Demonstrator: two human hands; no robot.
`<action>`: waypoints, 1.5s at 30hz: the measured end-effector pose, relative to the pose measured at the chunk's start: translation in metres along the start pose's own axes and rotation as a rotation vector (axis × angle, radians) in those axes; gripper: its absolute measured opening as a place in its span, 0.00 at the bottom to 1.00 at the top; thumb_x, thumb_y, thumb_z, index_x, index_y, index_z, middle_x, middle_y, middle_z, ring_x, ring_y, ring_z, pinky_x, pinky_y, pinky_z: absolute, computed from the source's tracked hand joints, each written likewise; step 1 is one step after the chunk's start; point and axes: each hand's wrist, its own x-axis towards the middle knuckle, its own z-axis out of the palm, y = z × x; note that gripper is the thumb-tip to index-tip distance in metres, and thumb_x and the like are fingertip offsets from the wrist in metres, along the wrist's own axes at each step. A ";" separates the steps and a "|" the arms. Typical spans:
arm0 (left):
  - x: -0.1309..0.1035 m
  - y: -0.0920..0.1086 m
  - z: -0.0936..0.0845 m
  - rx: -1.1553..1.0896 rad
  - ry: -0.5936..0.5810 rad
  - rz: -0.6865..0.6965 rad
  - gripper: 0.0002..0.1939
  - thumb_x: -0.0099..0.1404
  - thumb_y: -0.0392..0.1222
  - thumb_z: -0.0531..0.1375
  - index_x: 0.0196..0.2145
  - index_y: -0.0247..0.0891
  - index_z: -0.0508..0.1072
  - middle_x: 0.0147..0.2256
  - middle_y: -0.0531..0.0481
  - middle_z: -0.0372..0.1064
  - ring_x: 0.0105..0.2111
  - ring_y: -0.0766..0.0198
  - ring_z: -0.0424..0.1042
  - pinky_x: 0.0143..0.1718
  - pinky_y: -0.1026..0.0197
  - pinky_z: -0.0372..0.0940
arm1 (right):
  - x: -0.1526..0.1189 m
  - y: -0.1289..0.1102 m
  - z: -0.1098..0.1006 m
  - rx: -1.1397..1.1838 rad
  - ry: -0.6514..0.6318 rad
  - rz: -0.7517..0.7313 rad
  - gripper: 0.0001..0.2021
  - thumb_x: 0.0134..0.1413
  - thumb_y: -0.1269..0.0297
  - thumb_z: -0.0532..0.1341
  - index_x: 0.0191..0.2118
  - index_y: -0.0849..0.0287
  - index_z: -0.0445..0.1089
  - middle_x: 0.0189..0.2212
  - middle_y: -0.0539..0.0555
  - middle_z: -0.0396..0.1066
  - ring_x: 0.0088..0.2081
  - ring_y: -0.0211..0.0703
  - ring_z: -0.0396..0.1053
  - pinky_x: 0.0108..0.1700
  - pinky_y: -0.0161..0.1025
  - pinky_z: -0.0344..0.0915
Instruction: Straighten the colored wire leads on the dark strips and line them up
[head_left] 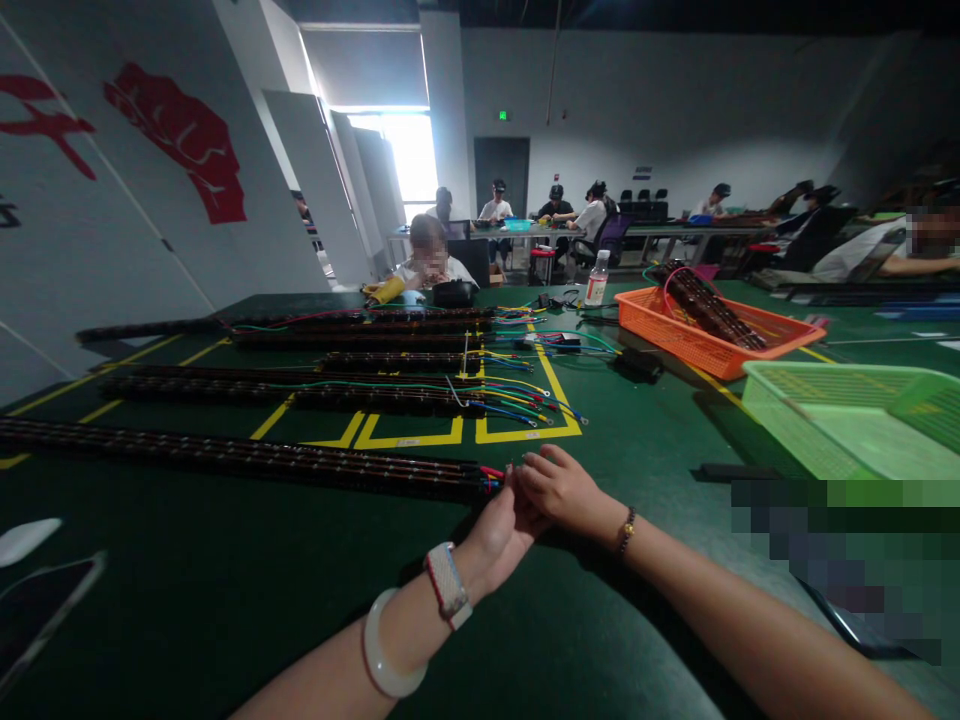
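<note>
Clearly the biggest thing is the green table (225, 590), marked with yellow tape (416, 441). A person (431, 262) sits at its far edge, hands raised near the face. The near bundle (270, 462), long and dark, lies closest of the bundles, running from the table's left side toward its middle, with its wire end at the hands. Beyond it, other bundles (375, 397) lie roughly parallel across the table, toward the left and far edges, their coloured leads (517, 407) pointing right. Toward the table's right side sits the green basket (847, 440); the orange basket (675, 335) stands behind it, nearer the far edge, with a dark bundle (705, 305) leaning in it.

The left hand (499, 535) comes in from the near left, palm partly turned up, its fingertips closed on the wires (493, 480) at the end of the near bundle. The right hand (562, 492) comes from the near right, fingers bent and touching the left hand's; whether it pinches anything cannot be told. A bottle (597, 280) stands upright near the far edge, left of the orange basket. Smaller still, a pale bangle (386, 645) and a watch (448, 585) circle the left forearm and wrist, and a thin beaded bracelet (628, 530) circles the right wrist.
</note>
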 end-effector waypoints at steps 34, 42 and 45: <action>0.001 0.002 -0.005 0.037 -0.115 -0.018 0.21 0.65 0.55 0.52 0.34 0.32 0.71 0.39 0.40 0.70 0.45 0.57 0.68 0.54 0.52 0.57 | -0.017 0.024 -0.009 0.086 -0.104 0.031 0.11 0.63 0.68 0.52 0.31 0.61 0.67 0.27 0.52 0.64 0.29 0.40 0.57 0.36 0.40 0.54; -0.002 0.003 -0.001 0.111 -0.115 0.001 0.20 0.66 0.53 0.51 0.40 0.33 0.70 0.43 0.37 0.70 0.49 0.55 0.68 0.55 0.51 0.56 | -0.007 0.018 -0.005 0.787 -0.105 0.620 0.17 0.63 0.56 0.51 0.25 0.59 0.59 0.26 0.49 0.59 0.28 0.36 0.56 0.29 0.34 0.54; -0.003 0.003 -0.001 0.126 -0.103 0.017 0.19 0.66 0.51 0.52 0.42 0.31 0.70 0.46 0.35 0.69 0.49 0.54 0.68 0.55 0.49 0.56 | -0.008 0.020 0.004 1.169 -0.127 0.818 0.20 0.58 0.49 0.54 0.24 0.59 0.57 0.23 0.46 0.56 0.25 0.34 0.54 0.26 0.32 0.53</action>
